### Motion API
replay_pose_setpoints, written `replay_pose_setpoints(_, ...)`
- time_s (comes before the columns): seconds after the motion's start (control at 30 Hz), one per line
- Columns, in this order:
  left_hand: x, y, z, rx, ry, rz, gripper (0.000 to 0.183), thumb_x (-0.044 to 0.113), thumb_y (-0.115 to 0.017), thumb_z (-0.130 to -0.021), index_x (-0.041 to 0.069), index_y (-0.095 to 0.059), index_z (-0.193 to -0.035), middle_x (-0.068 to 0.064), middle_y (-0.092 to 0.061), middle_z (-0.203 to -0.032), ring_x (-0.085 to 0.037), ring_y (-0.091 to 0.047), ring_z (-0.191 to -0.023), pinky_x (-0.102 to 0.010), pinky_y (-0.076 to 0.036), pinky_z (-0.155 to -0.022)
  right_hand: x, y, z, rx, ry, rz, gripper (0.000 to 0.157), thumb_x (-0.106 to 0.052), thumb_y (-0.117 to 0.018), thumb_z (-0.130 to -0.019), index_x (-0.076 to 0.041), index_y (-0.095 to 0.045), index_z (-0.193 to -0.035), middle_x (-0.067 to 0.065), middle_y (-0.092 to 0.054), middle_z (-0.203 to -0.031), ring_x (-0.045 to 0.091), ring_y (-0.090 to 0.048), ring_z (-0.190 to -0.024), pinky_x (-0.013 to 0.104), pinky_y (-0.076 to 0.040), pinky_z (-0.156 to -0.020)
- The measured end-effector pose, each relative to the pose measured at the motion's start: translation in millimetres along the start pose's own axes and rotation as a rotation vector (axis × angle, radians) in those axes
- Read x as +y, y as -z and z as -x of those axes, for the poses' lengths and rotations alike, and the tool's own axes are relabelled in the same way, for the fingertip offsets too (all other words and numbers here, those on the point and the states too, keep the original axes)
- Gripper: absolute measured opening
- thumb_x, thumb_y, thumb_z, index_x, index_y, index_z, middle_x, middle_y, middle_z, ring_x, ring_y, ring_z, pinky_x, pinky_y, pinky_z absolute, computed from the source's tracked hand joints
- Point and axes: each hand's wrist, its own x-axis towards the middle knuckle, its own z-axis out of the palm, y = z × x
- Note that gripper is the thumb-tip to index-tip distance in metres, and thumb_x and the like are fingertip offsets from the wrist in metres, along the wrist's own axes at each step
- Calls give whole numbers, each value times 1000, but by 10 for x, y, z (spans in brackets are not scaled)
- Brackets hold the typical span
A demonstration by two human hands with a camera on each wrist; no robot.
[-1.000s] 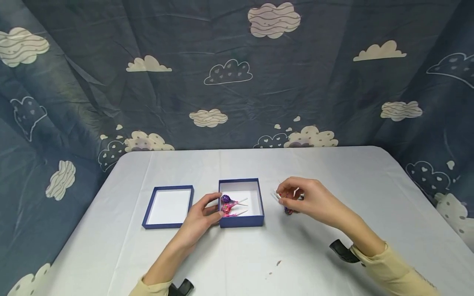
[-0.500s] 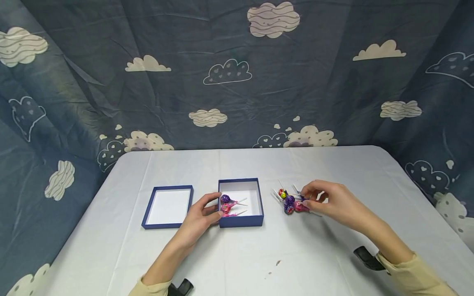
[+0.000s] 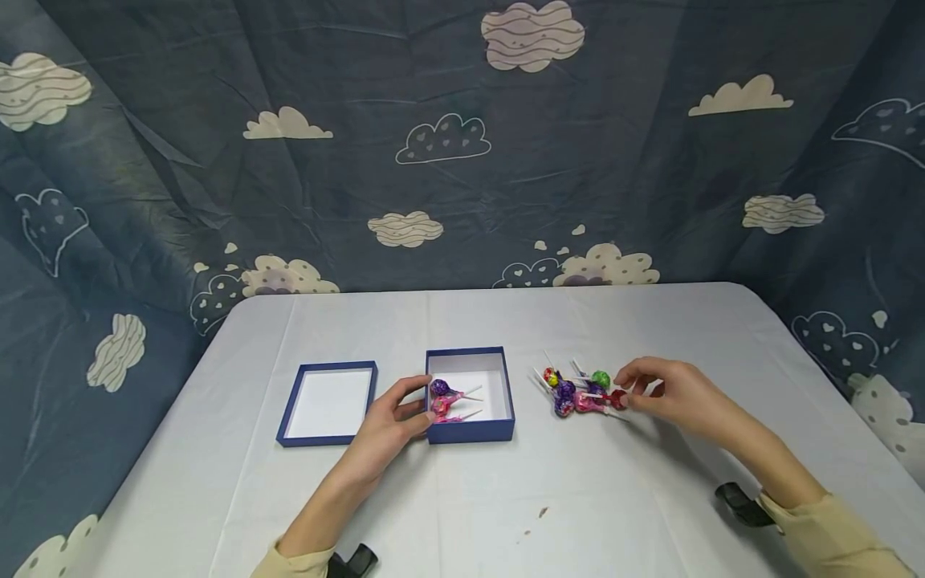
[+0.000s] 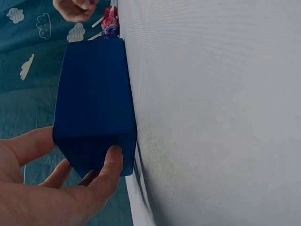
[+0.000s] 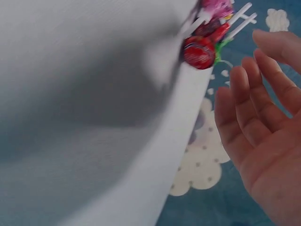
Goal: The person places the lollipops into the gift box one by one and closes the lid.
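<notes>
A blue box (image 3: 471, 434) with a white inside stands on the table, several wrapped lollipops (image 3: 442, 407) along its left side. My left hand (image 3: 390, 425) grips the box's left end; in the left wrist view, thumb and fingers hold the blue walls (image 4: 94, 89) near a corner. Right of the box lies a pile of lollipops (image 3: 564, 407), purple, pink, green and red. My right hand (image 3: 675, 393) hovers at the pile's right edge, beside a red lollipop (image 5: 199, 52). The right wrist view shows its fingers loosely bent, apart from the candy, holding nothing.
The box's lid (image 3: 327, 441), blue-rimmed and white inside, lies left of the box. A white cloth covers the table (image 3: 614, 498); small brown specks (image 3: 543, 512) mark it near the front. Behind hangs a dark blue curtain (image 3: 325, 193) with cloud prints.
My right hand has moved rightward across the lollipop pile, uncovering purple, pink, green and red ones. The left hand and the box have stayed in place.
</notes>
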Motion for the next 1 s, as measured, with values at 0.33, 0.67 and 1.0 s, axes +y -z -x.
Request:
replay_pose_setpoints(0.33, -2, 2, 6, -3, -1, 2, 52, 3, -64, -89, 9, -52, -139, -12, -43, -147, -32, -50, -126, -39, -50, -93, 287, -19, -96, -159, -13, -134, 26, 0, -73, -84, -4, -67, -109, 7, -64, -100, 18, -58, -83, 27, -51, -66)
replay_pose_setpoints(0.67, -2, 13, -4, 0, -5, 2, 52, 3, -65, -89, 9, -52, -139, -11, -44, -145, -32, -50, -125, -39, -50, -93, 418, -34, -204, -279, -5, -191, 31, -4, -74, -84, -3, -65, -114, 9, -60, -98, 18, -51, -78, 25, -46, -64)
replay_pose_setpoints(1.0, -7, 8, -5, -4, -2, -2, 51, 2, -64, -90, 9, -52, -139, -11, -44, -145, -32, -50, -125, -39, -50, -93, 406, -19, -170, -248, -12, -220, 31, -5, -74, -85, 0, -67, -115, 10, -63, -99, 16, -54, -75, 25, -48, -62)
